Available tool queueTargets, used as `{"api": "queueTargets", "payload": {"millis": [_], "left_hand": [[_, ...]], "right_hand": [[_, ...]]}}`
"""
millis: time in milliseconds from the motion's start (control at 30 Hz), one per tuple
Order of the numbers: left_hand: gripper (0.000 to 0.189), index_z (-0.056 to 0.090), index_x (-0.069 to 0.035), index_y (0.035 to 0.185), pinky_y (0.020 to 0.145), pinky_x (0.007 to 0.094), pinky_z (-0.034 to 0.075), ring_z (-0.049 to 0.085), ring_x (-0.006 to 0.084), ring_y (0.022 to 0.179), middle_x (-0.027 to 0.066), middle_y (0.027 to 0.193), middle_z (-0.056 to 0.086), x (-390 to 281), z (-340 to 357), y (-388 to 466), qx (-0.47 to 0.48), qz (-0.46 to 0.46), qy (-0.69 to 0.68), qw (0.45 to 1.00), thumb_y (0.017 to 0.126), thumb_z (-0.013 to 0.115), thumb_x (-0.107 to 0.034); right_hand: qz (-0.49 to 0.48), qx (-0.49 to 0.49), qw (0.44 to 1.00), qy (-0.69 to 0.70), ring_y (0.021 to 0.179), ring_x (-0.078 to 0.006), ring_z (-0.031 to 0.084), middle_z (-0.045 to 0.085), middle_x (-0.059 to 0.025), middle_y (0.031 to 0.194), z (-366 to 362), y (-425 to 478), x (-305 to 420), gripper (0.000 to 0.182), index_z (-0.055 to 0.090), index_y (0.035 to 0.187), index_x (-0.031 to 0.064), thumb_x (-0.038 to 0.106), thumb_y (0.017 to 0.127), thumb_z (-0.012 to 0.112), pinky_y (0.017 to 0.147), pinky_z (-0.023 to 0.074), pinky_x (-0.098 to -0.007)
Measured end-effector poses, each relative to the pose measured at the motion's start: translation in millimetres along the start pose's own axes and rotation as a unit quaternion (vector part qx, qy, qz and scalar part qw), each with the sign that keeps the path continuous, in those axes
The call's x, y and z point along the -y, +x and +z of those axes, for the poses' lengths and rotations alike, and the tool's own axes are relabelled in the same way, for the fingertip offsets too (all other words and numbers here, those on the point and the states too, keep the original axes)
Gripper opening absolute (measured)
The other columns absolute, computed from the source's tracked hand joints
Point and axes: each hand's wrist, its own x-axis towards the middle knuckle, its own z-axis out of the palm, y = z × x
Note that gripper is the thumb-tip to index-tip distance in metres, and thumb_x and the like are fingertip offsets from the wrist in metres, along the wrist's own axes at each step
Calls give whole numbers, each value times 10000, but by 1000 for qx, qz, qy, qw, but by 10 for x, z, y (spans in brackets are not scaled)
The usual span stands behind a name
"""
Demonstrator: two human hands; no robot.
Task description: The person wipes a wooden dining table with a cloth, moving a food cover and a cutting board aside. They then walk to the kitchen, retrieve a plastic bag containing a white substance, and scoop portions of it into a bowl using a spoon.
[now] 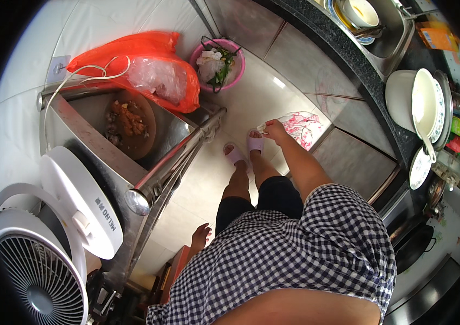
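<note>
My right hand (275,131) reaches down in front of me, its fingers closed on a small whitish cloth or paper (261,128). Just beyond it, a white plastic bag with pink print (301,125) lies on the tiled floor. Low at my other side hangs my left hand (200,236), empty, its fingers apart and slightly curled. My feet, in pink slippers (256,142), stand on the floor. Further ahead is a pink bin (241,73) with green leaves and white waste in it.
At left a steel cart (96,138) holds a round board with reddish food, a red plastic bag (132,48) and a white fan (39,298). Along the right runs a dark stone counter (370,87) with a sink (406,38), an enamel pot (399,99) and a wok (414,248).
</note>
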Motion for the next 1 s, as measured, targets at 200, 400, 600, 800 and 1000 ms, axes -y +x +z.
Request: {"api": "queueTargets", "payload": {"millis": [200, 400, 600, 800, 1000], "left_hand": [[380, 520, -106, 1220, 729, 281, 419, 574, 122, 871, 11, 976, 627, -206, -140, 583, 23, 5, 7, 1000, 867, 515, -248], [347, 546, -89, 1189, 664, 261, 453, 574, 110, 833, 3, 954, 616, 150, -132, 1181, 16, -6, -26, 1000, 876, 539, -239], [310, 575, -58, 1131, 629, 260, 479, 590, 113, 747, 27, 868, 629, 357, -569, 1639, -55, -80, -76, 992, 891, 530, -250], [309, 589, -51, 1107, 656, 274, 477, 597, 134, 764, 37, 874, 638, 236, -390, 1392, -119, -106, 18, 987, 897, 521, -267], [312, 591, -48, 1103, 663, 275, 477, 598, 138, 769, 40, 877, 639, 244, -638, 1758, -122, -163, 33, 979, 897, 521, -271]], "right_hand": [[-84, -46, 977, -193, 770, -176, 587, 554, -92, 914, -150, 224, -50, 328, 510, 1009, 9, 4, 699, 617, 640, 528, -288], [-127, -183, 919, -324, 771, -245, 606, 586, -131, 829, -103, 1501, -308, 259, 621, 862, 81, 190, 654, 731, 690, 482, -334], [-204, -295, 879, -313, 716, -260, 573, 557, -120, 782, 116, 2657, -557, 224, 642, 864, 105, 203, 681, 726, 667, 474, -360], [-181, -282, 921, -199, 629, -255, 592, 609, -101, 692, 294, 3632, -693, 191, 607, 822, 41, 139, 697, 715, 615, 476, -362], [-200, -370, 872, -250, 700, -285, 606, 618, -137, 761, 295, 4259, -742, 165, 608, 822, 30, 121, 710, 687, 655, 484, -378]]}}
